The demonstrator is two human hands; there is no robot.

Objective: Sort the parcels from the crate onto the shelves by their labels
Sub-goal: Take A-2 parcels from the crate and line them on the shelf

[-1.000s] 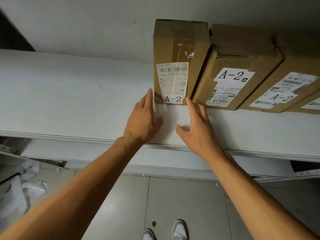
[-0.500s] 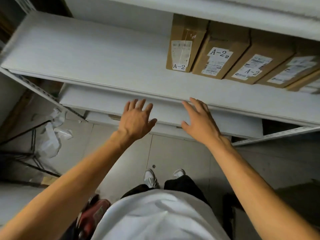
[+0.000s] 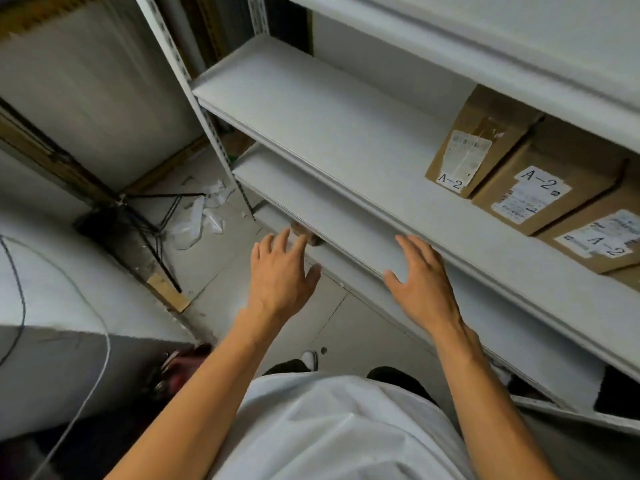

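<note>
Both hands empty right now, fingers spread, nothing gripped. Left hand [image 3: 280, 271] out in front of the lower shelf's front edge, palm down, fingertips pointing at the gap under the middle shelf. Right hand [image 3: 420, 280] a bit to the side of it, well apart from the left, hovering over or maybe resting on the lower shelf [image 3: 346, 237] near its front lip; can't tell if it's actually touching.

Parcels all up on the middle shelf [image 3: 311, 109], pushed to the right end. Tall narrow cardboard box [image 3: 481, 140] standing upright at the left of the row, white shipping label on the face with "A-2" at the bottom. Right beside it, touching, second cardboard box [image 3: 550, 188] with an "A-2" sticker above a barcode label. Then a third box [image 3: 602, 233], also marked "A-2", cut off by the frame edge. Left stretch of that shelf just bare white board.

Top shelf [image 3: 485, 39] running across the upper right. White perforated upright post [image 3: 194, 98] at the left end of the rack. Down on the tiled floor [image 3: 225, 271], crumpled white plastic wrap [image 3: 201, 216] next to a black wire stand [image 3: 152, 220]. White T-shirt [image 3: 339, 427] filling the bottom, one white shoe [image 3: 309, 358] peeking out below.
</note>
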